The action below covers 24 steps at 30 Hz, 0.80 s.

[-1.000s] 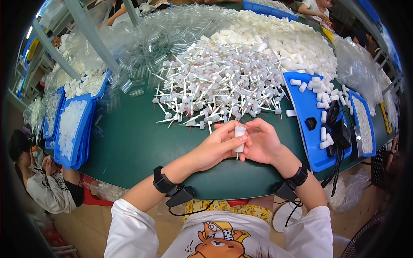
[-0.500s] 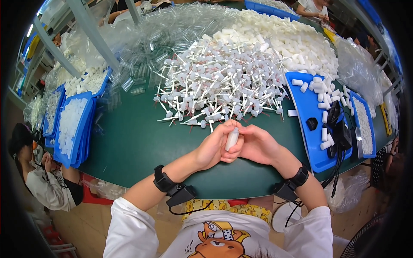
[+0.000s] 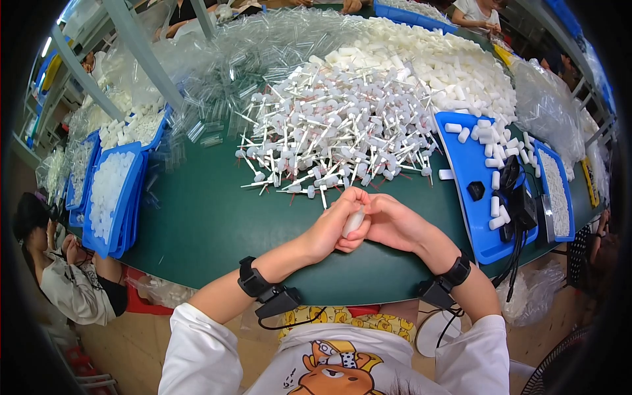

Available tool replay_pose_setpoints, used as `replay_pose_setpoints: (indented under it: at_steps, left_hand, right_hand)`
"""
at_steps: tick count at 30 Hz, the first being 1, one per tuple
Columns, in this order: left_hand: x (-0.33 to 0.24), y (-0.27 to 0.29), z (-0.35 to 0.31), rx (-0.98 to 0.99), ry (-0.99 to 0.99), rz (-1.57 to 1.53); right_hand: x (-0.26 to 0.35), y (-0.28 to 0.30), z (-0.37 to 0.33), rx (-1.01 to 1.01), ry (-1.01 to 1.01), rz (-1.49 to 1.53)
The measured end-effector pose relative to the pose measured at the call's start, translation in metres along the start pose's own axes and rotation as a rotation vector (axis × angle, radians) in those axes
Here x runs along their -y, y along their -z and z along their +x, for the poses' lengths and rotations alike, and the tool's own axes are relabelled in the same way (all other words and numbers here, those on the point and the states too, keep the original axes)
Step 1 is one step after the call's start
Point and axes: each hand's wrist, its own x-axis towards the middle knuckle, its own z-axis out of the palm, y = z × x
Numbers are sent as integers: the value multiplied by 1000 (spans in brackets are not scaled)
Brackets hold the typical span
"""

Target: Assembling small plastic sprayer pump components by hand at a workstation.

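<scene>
My left hand (image 3: 334,225) and my right hand (image 3: 393,222) meet above the near part of the green table. A small whitish, bottle-like cylinder (image 3: 354,221) is in my left hand, with its lower part showing between palm and fingers. My right fingertips and thumb are closed at the cylinder's upper end; what they pinch there is hidden by the fingers. Just beyond my hands lies a heap of thin white stems with greyish caps and fine red tubes (image 3: 336,131).
White cylinders (image 3: 428,62) are heaped at the back, with clear tubes (image 3: 263,46) to their left. At right a blue tray (image 3: 484,227) holds loose cylinders and black cabled devices (image 3: 525,207). Stacked blue trays (image 3: 135,197) stand left. Other people sit around the table.
Both hands still hold the cylinder together. It has tilted and sunk deeper between my fingers, and its upper end, visible before, is now covered.
</scene>
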Motion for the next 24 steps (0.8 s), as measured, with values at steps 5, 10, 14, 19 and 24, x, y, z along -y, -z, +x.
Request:
replay_pose_setpoints:
  at_steps: [5,10,14,19,24]
  left_hand:
    - [0,-1,1,5,-102,-103]
    - [-2,0,-1,82,-205,-108]
    - [-6,-6,2,34,-203,-67]
    - [-11,-5,0,-87,-311,-22]
    - [-14,-7,1,-74,-302,25]
  right_hand:
    - [1,11,0,161,-64,83]
    - [9,0,-3,143,-12,220]
    - [-2,20,-1,367,49,370]
    - [9,-7,-7,65,250,-127]
    - [15,-12,-10,-64,491,-588]
